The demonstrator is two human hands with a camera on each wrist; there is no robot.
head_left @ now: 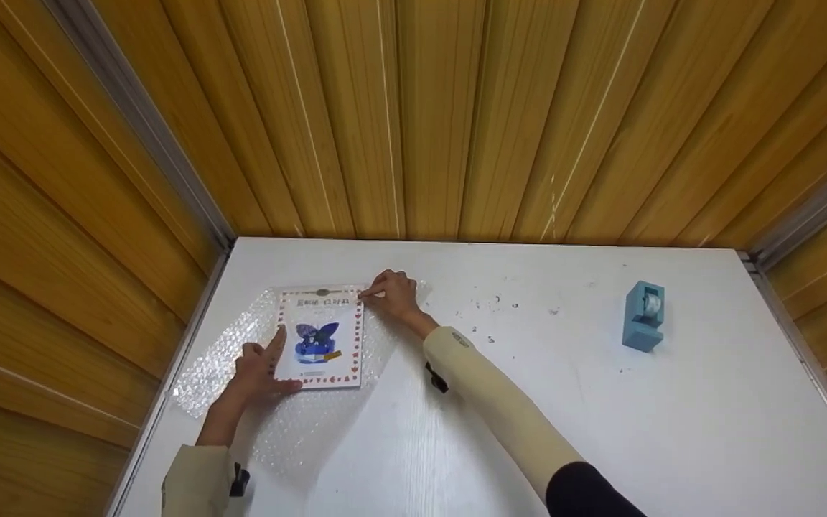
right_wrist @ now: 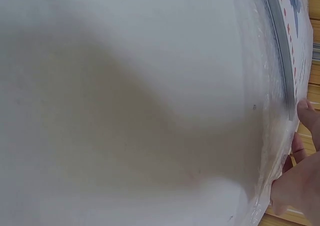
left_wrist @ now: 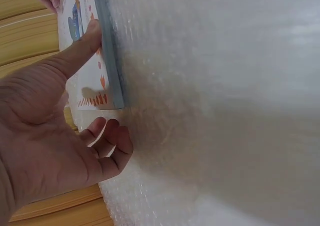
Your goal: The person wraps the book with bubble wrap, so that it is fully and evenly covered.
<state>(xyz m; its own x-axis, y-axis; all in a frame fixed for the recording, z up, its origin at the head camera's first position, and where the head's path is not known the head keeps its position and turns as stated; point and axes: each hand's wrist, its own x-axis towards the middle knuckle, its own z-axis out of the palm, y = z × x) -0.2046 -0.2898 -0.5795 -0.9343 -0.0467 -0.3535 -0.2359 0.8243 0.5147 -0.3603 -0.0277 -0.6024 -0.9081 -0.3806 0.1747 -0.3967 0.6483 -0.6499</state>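
A thin white book (head_left: pixel 317 337) with a blue butterfly and a border of red leaf marks lies face up on a sheet of bubble wrap (head_left: pixel 298 438). My left hand (head_left: pixel 259 370) is at its lower left corner, thumb over the near edge and index finger extended along the left side. In the left wrist view the other fingers bend loosely beside the book. At the book's upper right corner, my right hand (head_left: pixel 393 296) pinches the corner between thumb and fingers. Its remaining fingers are curled and partly hidden in the right wrist view.
A blue tape dispenser (head_left: pixel 643 316) with a roll of clear tape stands on the right of the white table (head_left: pixel 528 402). Small dark marks dot the tabletop mid-way. Wood-patterned panels (head_left: pixel 428 122) rise behind the table and at both sides.
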